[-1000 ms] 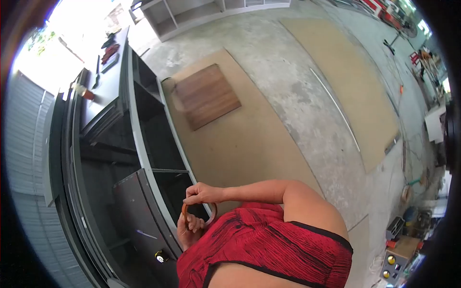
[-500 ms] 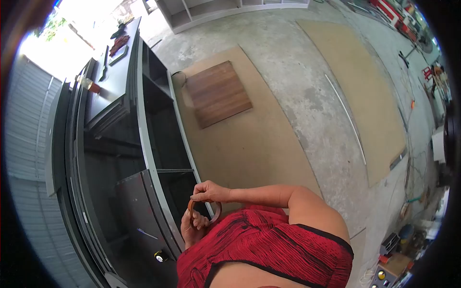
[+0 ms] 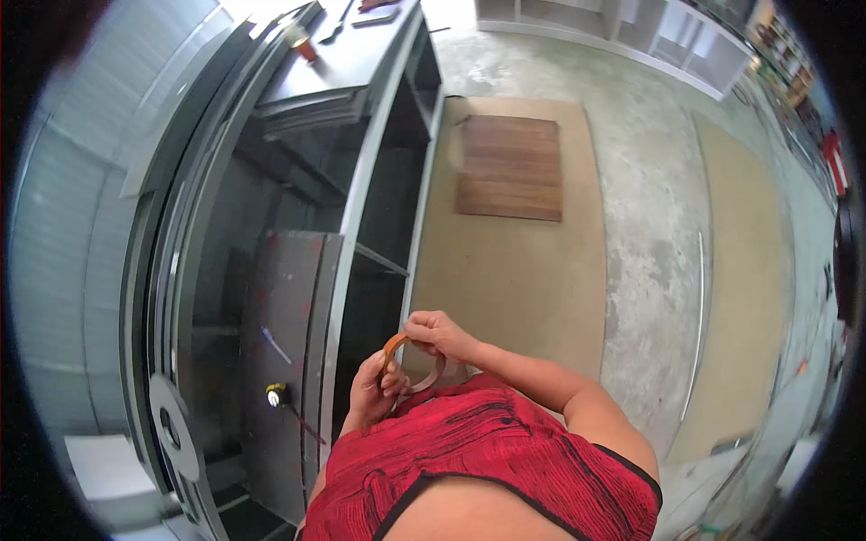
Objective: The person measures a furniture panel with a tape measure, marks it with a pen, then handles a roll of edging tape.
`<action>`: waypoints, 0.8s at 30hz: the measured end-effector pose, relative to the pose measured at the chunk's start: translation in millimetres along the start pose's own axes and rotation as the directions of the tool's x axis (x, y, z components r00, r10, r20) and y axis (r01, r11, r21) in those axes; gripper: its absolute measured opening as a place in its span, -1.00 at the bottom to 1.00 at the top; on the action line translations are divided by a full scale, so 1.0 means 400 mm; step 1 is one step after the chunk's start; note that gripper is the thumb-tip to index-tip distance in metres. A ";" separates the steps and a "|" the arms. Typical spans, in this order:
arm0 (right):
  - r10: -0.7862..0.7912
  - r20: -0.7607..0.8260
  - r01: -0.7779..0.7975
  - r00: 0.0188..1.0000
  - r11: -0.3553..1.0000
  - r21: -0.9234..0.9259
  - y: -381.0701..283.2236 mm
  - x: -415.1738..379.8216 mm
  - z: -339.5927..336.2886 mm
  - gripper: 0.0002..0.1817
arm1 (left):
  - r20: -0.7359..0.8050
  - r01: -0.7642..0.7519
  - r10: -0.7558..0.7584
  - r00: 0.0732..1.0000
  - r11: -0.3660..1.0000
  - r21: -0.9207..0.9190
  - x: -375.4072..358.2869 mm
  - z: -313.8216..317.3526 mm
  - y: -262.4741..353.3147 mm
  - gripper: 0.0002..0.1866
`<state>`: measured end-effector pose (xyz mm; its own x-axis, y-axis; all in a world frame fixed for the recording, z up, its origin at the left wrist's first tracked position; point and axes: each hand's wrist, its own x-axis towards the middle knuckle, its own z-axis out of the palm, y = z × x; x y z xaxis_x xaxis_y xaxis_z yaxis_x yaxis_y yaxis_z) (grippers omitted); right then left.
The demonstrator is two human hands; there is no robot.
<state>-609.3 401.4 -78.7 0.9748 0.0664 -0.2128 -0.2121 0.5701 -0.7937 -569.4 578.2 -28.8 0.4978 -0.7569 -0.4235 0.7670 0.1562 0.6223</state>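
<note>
A ring-shaped roll of brown tape [image 3: 395, 346] is held in front of my red top. My left hand [image 3: 372, 389] has its fingers wrapped round the roll's left side. At the top of the ring, my right hand [image 3: 437, 334] pinches the roll's edge between thumb and fingers. Just left of my hands stands a dark cabinet frame [image 3: 347, 270]. On its grey panel [image 3: 287, 316] lie a pen [image 3: 276, 345] and a yellow and black tape measure [image 3: 276, 395].
A brown wooden board [image 3: 511, 169] lies on a tan sheet [image 3: 514, 279] on the concrete floor. A second tan sheet [image 3: 744, 298] and a thin white strip [image 3: 696, 325] lie to the right. White shelving [image 3: 622, 59] stands at the back.
The view has turned left, so the cabinet and floor sheets appear further right and the round-holed grey piece shows at lower left. Both hands still hold the tape roll.
</note>
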 end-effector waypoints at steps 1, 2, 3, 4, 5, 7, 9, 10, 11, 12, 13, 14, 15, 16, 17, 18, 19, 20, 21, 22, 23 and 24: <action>0.002 -0.018 -0.002 1.000 1.000 -0.019 -0.004 -0.003 0.008 -0.69 | -0.004 -0.003 0.003 1.000 1.000 -0.003 -0.004 0.006 0.001 -0.69; 0.019 -0.021 -0.020 1.000 1.000 -0.023 -0.001 -0.004 0.013 -0.69 | -0.008 -0.007 0.007 1.000 1.000 -0.007 -0.010 0.010 0.002 -0.69; 0.036 -0.021 -0.037 0.999 0.999 -0.029 0.001 -0.004 0.017 -0.69 | -0.034 0.006 -0.007 0.999 0.999 -0.043 -0.018 0.011 0.002 -0.70; 0.054 -0.020 -0.055 0.998 0.998 -0.039 0.000 -0.005 0.020 -0.69 | -0.027 0.007 -0.009 1.000 0.999 -0.054 -0.025 0.002 -0.004 -0.70; 0.075 0.012 -0.074 0.997 0.997 -0.029 -0.007 -0.010 0.025 -0.72 | -0.022 0.005 -0.006 1.000 0.998 -0.066 -0.029 -0.014 -0.013 -0.71; 0.028 0.013 -0.027 1.000 0.997 -0.066 0.006 -0.010 0.032 -0.75 | -0.060 0.016 -0.019 0.998 0.999 -0.042 -0.047 -0.011 -0.006 -0.72; 0.011 0.020 -0.008 1.000 0.990 -0.143 0.011 -0.013 0.038 -0.80 | -0.084 -0.010 0.002 0.996 0.996 -0.088 -0.062 -0.007 -0.016 -0.72; -0.006 0.022 0.009 1.000 0.993 -0.120 0.010 -0.016 0.047 -0.81 | -0.098 -0.028 0.018 0.995 0.994 -0.107 -0.070 -0.008 -0.017 -0.72; -0.022 0.023 0.024 0.999 0.995 -0.094 0.013 -0.017 0.057 -0.82 | -0.110 -0.039 0.027 0.994 0.993 -0.109 -0.076 -0.018 -0.019 -0.71; -0.038 0.015 0.039 0.999 0.997 -0.064 0.022 -0.016 0.068 -0.83 | -0.117 -0.061 0.048 0.992 0.992 -0.107 -0.086 -0.030 -0.019 -0.71; -0.021 0.020 0.022 1.000 0.999 -0.049 0.032 -0.012 0.080 -0.84 | -0.119 -0.074 0.061 0.991 0.992 -0.105 -0.097 -0.040 -0.018 -0.71; -0.005 0.016 0.006 1.000 0.999 -0.034 0.044 -0.010 0.092 -0.84 | -0.116 -0.079 0.067 0.991 0.991 -0.104 -0.107 -0.051 -0.018 -0.71; 0.010 0.007 -0.010 1.000 1.000 -0.020 0.053 -0.009 0.103 -0.84 | -0.122 -0.107 0.097 0.988 0.991 -0.076 -0.115 -0.060 -0.021 -0.70; 0.007 0.018 -0.007 1.000 1.000 -0.004 0.059 -0.009 0.113 -0.83 | -0.142 -0.111 0.096 0.985 0.988 -0.104 -0.124 -0.065 -0.026 -0.70; 0.003 0.027 -0.004 1.000 1.000 0.013 0.061 -0.010 0.124 -0.83 | -0.160 -0.114 0.092 0.983 0.985 -0.131 -0.132 -0.070 -0.031 -0.70; -0.003 0.034 0.002 0.999 1.000 0.031 0.065 -0.009 0.133 -0.83 | -0.175 -0.116 0.088 0.981 0.981 -0.157 -0.140 -0.077 -0.035 -0.70; 0.005 0.045 -0.005 0.999 1.000 0.008 0.075 -0.004 0.136 -0.82 | -0.170 -0.123 0.094 0.981 0.978 -0.171 -0.148 -0.083 -0.039 -0.70; 0.012 0.054 -0.011 0.999 1.000 -0.014 0.088 0.001 0.136 -0.82 | -0.163 -0.128 0.098 0.982 0.975 -0.183 -0.156 -0.090 -0.043 -0.69; 0.016 0.061 -0.014 0.998 0.999 -0.035 0.097 0.002 0.137 -0.81 | -0.154 -0.131 0.102 0.983 0.972 -0.195 -0.163 -0.096 -0.047 -0.69; 0.021 0.068 -0.017 0.997 0.998 -0.063 0.101 0.001 0.143 -0.81 | -0.152 -0.134 0.103 0.983 0.968 -0.211 -0.170 -0.103 -0.053 -0.69; 0.024 0.082 -0.017 0.996 0.996 -0.088 0.105 0.002 0.152 -0.81 | -0.154 -0.141 0.108 0.982 0.965 -0.223 -0.178 -0.112 -0.060 -0.69; 0.028 0.099 -0.017 0.995 0.994 -0.111 0.109 0.006 0.166 -0.81 | -0.159 -0.151 0.116 0.980 0.961 -0.232 -0.189 -0.121 -0.062 -0.69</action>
<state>-611.7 480.8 -76.2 0.9706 0.1632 -0.1771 -0.2346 0.4744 -0.8485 -606.3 662.1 -44.1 0.6413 -0.6229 -0.4479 0.7557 0.4119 0.5092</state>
